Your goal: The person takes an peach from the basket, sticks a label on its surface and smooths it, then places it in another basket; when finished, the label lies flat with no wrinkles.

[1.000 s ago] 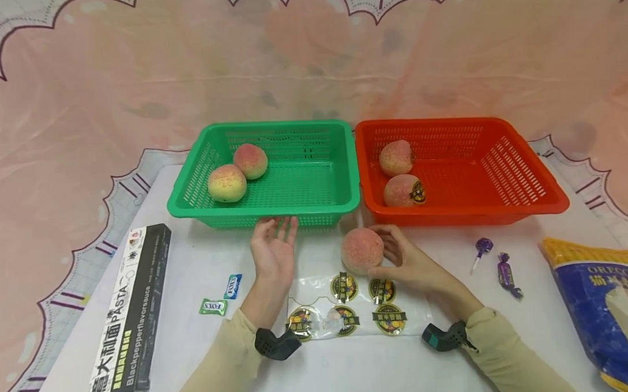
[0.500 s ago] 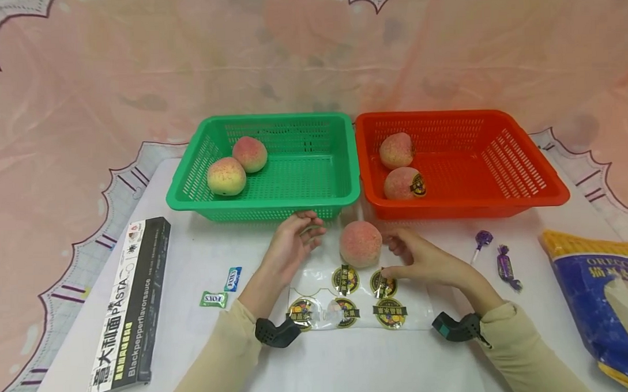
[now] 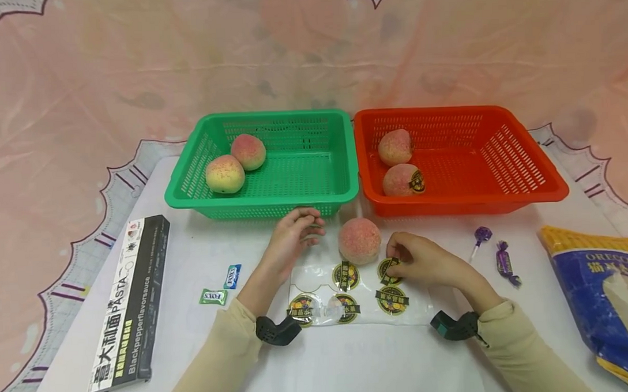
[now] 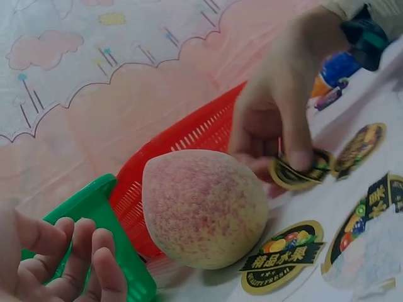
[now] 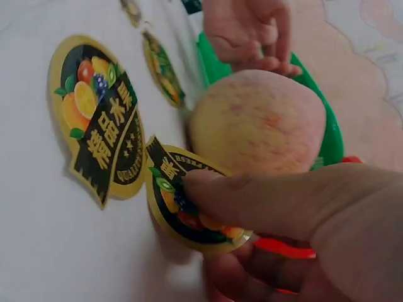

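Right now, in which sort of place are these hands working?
Probably a staged tabletop workspace: a white table, a patterned pink backdrop behind it, plus a green basket and a red basket side by side.

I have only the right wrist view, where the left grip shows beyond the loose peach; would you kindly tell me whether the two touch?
Observer: No, the head view shows a gap between the left grip and the loose peach.
Operator: Thank you. What does the red basket hold?
Observer: Two peaches lie in the red basket.
Operator: Is either labelled?
Observer: The nearer one bears a black-and-gold label; I cannot tell for the other.
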### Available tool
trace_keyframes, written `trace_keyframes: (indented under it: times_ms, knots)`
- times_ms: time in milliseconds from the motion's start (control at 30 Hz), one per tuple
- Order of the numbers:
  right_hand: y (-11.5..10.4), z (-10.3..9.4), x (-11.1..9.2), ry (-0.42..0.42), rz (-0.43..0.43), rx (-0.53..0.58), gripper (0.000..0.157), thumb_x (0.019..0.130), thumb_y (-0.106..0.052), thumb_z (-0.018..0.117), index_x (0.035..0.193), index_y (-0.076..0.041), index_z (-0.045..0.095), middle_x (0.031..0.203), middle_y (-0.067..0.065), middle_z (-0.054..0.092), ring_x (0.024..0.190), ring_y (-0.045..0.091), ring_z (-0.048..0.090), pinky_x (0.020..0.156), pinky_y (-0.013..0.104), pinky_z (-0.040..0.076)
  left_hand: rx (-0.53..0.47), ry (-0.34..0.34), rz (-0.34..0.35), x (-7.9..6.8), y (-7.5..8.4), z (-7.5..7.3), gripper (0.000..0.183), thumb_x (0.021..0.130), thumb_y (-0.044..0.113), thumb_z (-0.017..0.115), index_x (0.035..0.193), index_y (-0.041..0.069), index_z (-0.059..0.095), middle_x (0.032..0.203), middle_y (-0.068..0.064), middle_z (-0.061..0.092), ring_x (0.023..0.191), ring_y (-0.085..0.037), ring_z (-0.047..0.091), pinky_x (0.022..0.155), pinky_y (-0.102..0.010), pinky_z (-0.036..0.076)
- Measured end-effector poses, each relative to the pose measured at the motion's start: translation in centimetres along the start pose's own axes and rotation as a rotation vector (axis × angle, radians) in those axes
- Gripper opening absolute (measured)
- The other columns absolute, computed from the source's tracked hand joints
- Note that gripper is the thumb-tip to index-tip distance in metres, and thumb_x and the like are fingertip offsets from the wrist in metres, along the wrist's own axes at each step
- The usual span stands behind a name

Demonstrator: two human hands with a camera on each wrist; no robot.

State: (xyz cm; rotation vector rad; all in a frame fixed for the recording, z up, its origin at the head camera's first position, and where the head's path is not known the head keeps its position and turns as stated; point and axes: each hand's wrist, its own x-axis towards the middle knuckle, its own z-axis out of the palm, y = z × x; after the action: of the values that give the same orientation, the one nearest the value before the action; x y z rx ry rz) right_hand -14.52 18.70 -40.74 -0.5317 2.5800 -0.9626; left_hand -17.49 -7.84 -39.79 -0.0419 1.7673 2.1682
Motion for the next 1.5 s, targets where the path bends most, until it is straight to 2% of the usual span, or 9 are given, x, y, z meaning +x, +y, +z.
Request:
trace_keyframes:
  times_ms: [233, 433, 567, 700, 833, 1000, 1133, 1267, 1500]
  knots:
    - [0.8, -2.0, -0.4, -0.050, -0.081, 0.207, 0.025, 0.078, -0.025, 0.067, 0.082, -0.013, 0.045, 0.073, 0.000, 0.050, 0.071, 0.014, 0.051, 0.060, 0.023, 0.042, 0.267, 0.010, 0.091, 0.2, -0.2, 1.0, 0.023, 0.090, 0.018, 0.048, 0.110, 0.006, 0.052, 0.106, -0.014, 0.056, 0.092, -0.021, 0.056, 0.073, -0.032, 0.050]
    - [0.4, -2.6, -0.3, -0.085, -0.124, 0.346, 0.024, 0.083, -0.022, 0.061, 0.088, -0.007, 0.043, 0.077, 0.007, 0.053, 0.074, 0.026, 0.053, 0.062, 0.026, 0.045, 0.509, -0.089, 0.299, -0.1, -0.6, 1.7, 0.033, 0.088, 0.029, 0.054, 0.116, 0.013, 0.049, 0.116, -0.006, 0.051, 0.104, -0.020, 0.051, 0.081, -0.036, 0.047]
    - [-0.3, -2.2, -0.1, -0.046, -0.156, 0.390, 0.021, 0.083, -0.020, 0.061, 0.088, -0.009, 0.044, 0.078, 0.007, 0.054, 0.074, 0.024, 0.054, 0.063, 0.027, 0.046, 0.601, -0.165, 0.367, -0.2, -1.1, 2.2, 0.044, 0.085, 0.036, 0.056, 0.125, 0.021, 0.043, 0.126, -0.001, 0.043, 0.116, -0.020, 0.043, 0.092, -0.038, 0.043]
    - [-0.8, -1.5, 0.3, -0.016, -0.172, 0.402, 0.021, 0.082, -0.023, 0.062, 0.088, -0.012, 0.046, 0.081, 0.006, 0.053, 0.075, 0.020, 0.055, 0.067, 0.027, 0.048, 0.667, -0.185, 0.358, -0.2, -1.6, 2.6, 0.056, 0.082, 0.044, 0.057, 0.131, 0.031, 0.035, 0.133, 0.006, 0.036, 0.121, -0.016, 0.039, 0.097, -0.038, 0.039]
    - [-1.0, -0.8, 0.6, 0.027, -0.178, 0.380, 0.021, 0.082, -0.026, 0.063, 0.088, -0.015, 0.046, 0.083, 0.004, 0.053, 0.075, 0.020, 0.056, 0.067, 0.027, 0.049, 0.718, -0.170, 0.313, -0.2, -2.3, 3.3, 0.068, 0.075, 0.052, 0.061, 0.133, 0.038, 0.029, 0.139, 0.005, 0.031, 0.120, -0.014, 0.040, 0.094, -0.037, 0.041]
    - [-1.2, -0.1, 0.7, 0.088, -0.189, 0.354, 0.021, 0.081, -0.026, 0.064, 0.088, -0.014, 0.047, 0.083, 0.003, 0.052, 0.074, 0.019, 0.056, 0.069, 0.027, 0.049, 0.762, -0.124, 0.351, 0.0, -3.1, 4.1, 0.068, 0.073, 0.050, 0.065, 0.131, 0.042, 0.030, 0.138, 0.004, 0.035, 0.117, -0.016, 0.045, 0.088, -0.035, 0.046]
    - [-1.1, -0.1, 0.6, 0.105, -0.167, 0.343, 0.020, 0.081, -0.024, 0.063, 0.089, -0.013, 0.048, 0.085, 0.004, 0.053, 0.074, 0.018, 0.056, 0.067, 0.026, 0.048, 0.715, -0.097, 0.378, 0.2, -3.4, 4.2, 0.064, 0.073, 0.044, 0.067, 0.130, 0.036, 0.037, 0.133, 0.007, 0.041, 0.112, -0.013, 0.050, 0.086, -0.033, 0.047]
    - [-0.7, -0.3, 0.6, 0.118, -0.143, 0.326, 0.016, 0.082, -0.025, 0.063, 0.091, -0.014, 0.054, 0.082, 0.003, 0.057, 0.073, 0.019, 0.057, 0.066, 0.026, 0.048, 0.689, -0.105, 0.347, 0.3, -3.5, 3.9, 0.065, 0.072, 0.047, 0.067, 0.130, 0.032, 0.040, 0.131, 0.009, 0.042, 0.110, -0.011, 0.051, 0.085, -0.030, 0.047]
    - [0.0, -0.4, 1.0, 0.183, -0.093, 0.286, 0.013, 0.081, -0.028, 0.063, 0.087, -0.018, 0.059, 0.079, 0.000, 0.061, 0.074, 0.017, 0.057, 0.070, 0.025, 0.049, 0.668, -0.122, 0.318, 0.3, -3.5, 3.7, 0.064, 0.071, 0.047, 0.067, 0.127, 0.041, 0.039, 0.132, 0.011, 0.041, 0.110, -0.008, 0.051, 0.087, -0.025, 0.046]
